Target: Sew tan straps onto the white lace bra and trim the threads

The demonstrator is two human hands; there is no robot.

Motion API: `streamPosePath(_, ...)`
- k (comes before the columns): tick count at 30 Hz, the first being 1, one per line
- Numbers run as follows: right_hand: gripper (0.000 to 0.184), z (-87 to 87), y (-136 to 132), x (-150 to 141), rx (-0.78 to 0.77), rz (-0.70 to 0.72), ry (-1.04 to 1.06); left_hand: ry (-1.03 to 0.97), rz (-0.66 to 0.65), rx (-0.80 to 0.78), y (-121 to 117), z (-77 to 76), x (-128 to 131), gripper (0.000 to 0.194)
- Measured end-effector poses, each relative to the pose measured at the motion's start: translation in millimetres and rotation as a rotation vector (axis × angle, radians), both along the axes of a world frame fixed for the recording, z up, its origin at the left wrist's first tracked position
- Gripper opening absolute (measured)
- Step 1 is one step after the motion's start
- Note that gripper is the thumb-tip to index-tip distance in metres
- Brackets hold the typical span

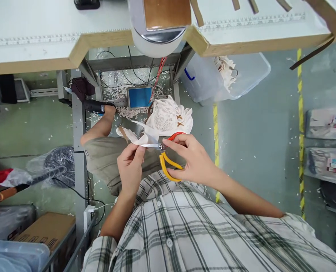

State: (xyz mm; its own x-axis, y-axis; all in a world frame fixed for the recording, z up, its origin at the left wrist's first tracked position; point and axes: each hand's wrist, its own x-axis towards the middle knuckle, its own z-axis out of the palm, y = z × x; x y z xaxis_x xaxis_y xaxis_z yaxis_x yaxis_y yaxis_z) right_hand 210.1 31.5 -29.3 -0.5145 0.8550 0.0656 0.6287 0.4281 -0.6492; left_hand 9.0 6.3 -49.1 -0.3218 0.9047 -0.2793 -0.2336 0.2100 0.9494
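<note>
Right hand (pixel 194 158) grips scissors (pixel 165 156), blades pointing left; left hand (pixel 131 166) pinches fabric (pixel 168 119) at the blade tips.

We record scissors (pixel 164 151) with bright steel blades and glossy yellow and orange plastic handles. The lace fabric (pixel 168 119) is pale, openwork cloth, matt. The worktop (pixel 43 41) shows smooth white laminate with a raw wood edge. The storage bin (pixel 241 79) is translucent plastic.

Bright, even light; edges bend, perhaps slightly soft.
</note>
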Motion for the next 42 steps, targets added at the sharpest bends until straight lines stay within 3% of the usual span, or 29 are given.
streamPosePath(9,0.075,2.1,5,1,-0.031,-0.005,-0.020,0.126,-0.009,0.041,2,0.9,-1,0.017)
streamPosePath(19,0.059,-9.8,12,-9,-0.082,-0.146,0.137,0.345,-0.008,0.155,4,-1.4,6,0.016)
streamPosePath(24,0.056,-14.4,11,-16,-0.098,-0.189,0.154,0.348,0.007,0.231,4,-7.1,9,0.010)
streamPosePath(34,0.054,-13.4,9,-19,-0.152,-0.234,0.220,0.344,0.010,0.211,2,-11.5,14,0.017)
streamPosePath(42,0.055,-17.1,7,-15,-0.192,-0.251,0.197,0.598,0.028,0.247,0,-11.4,12,0.016)
